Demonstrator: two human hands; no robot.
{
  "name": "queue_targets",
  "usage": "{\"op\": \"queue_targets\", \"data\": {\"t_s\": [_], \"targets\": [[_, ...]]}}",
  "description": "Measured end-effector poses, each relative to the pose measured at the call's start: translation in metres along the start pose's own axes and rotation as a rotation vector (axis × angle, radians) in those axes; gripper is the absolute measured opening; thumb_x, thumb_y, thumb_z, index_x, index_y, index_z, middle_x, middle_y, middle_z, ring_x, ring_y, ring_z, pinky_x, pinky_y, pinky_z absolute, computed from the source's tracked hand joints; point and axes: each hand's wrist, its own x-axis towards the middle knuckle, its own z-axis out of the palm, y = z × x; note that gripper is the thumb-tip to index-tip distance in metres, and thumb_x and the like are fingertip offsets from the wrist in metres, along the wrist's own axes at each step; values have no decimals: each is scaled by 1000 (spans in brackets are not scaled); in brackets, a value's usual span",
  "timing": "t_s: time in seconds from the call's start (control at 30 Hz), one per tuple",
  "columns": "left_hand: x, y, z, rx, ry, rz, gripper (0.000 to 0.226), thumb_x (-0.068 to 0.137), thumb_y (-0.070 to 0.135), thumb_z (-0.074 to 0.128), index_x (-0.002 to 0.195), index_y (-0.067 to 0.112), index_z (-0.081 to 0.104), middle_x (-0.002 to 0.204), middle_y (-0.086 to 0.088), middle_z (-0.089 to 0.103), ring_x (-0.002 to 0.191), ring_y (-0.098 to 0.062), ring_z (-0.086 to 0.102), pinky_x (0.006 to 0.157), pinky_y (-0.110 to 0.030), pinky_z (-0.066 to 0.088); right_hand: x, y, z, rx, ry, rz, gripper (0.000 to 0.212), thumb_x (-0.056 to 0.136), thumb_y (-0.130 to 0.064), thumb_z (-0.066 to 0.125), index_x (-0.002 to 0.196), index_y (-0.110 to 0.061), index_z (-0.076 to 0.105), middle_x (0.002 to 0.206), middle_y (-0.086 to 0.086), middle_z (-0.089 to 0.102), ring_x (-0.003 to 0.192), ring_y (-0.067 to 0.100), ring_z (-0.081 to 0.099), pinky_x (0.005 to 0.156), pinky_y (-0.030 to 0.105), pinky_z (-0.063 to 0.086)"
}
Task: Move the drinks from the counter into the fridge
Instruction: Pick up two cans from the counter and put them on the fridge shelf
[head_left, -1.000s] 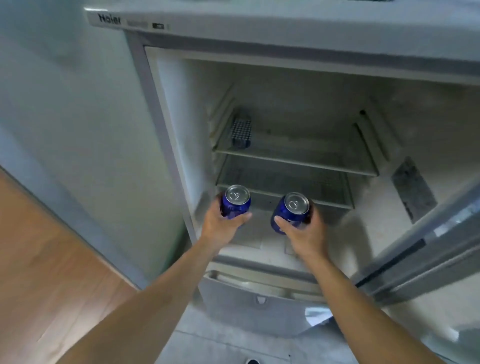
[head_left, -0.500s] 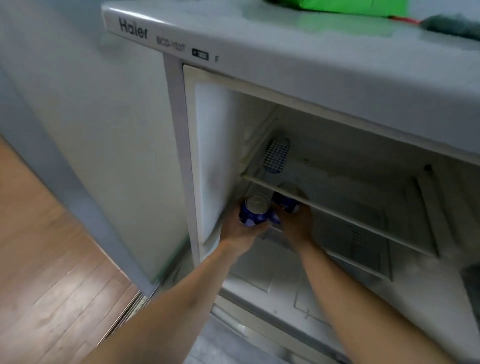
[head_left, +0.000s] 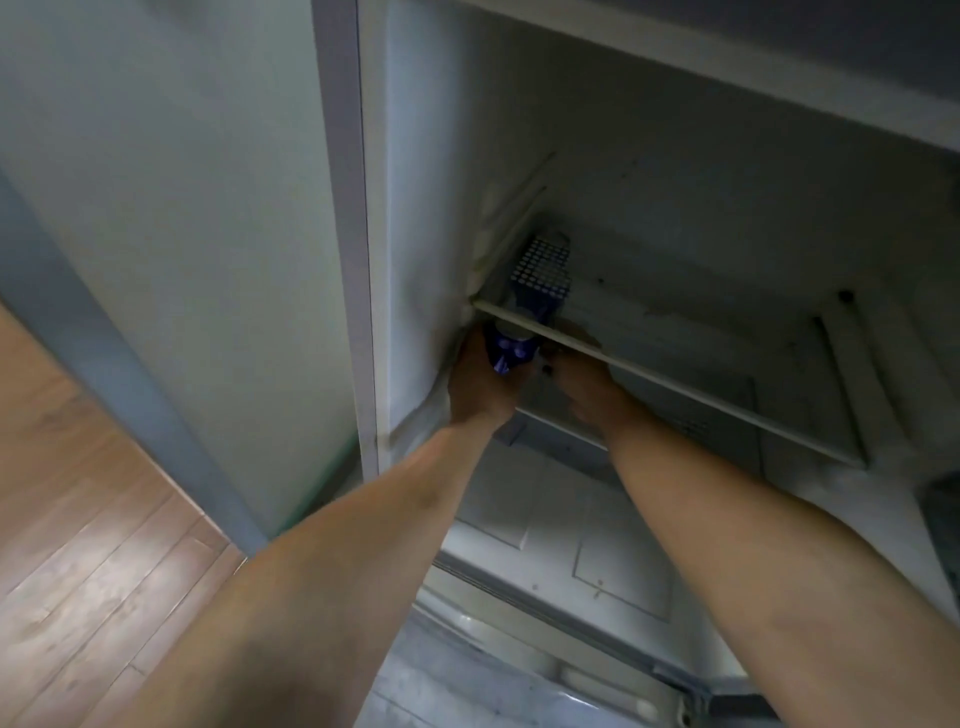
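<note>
A: So where was the blue can?

B: Upright, gripped in the left hand, under the fridge's upper shelf by the left wall.

A: Right hand?

B: Just beside it. Couldn't tell what it held.

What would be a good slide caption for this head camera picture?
Both hands reach under the fridge's upper shelf; the left hand holds a blue can.
</note>
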Motion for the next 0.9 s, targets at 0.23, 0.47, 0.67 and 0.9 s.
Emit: {"op": "queue_targets", "data": {"t_s": [0.23,0.47,0.67,0.9], "targets": [[-8,-4,7,166,84,-1,55,88,31,69,138,20,47,136,-9,55,116,-33,59,87,-34,46,12,-4,3,39,109,44,36,104,-17,46,138,-13,54,119,2,60,94,12,59,89,28,46],[-20,-18,18,80,-41,-36,43,90,9,61,133,11,53,138,-16,51,116,-33,56,82,-25,42,18,-13,25,117,48,215,25,106,-22,43,91,-15,62,77,-1,58,64,10,51,50,20,45],[-5,-22,14,140,-177,-102,54,95,17,55,148,24,42,155,-9,35,134,-28,45,103,-24,36,1,9,9,91,124,39,29,106,-13,42,125,-10,64,105,-9,58,93,6,58,85,12,41],[-13,-33,-12,114,-335,19,55,92,10,58,144,23,45,141,2,52,121,-23,56,96,-33,49,-69,34,-18,74,271,-34,27,93,5,53,114,5,70,124,19,67,115,30,62,105,35,45]]}}
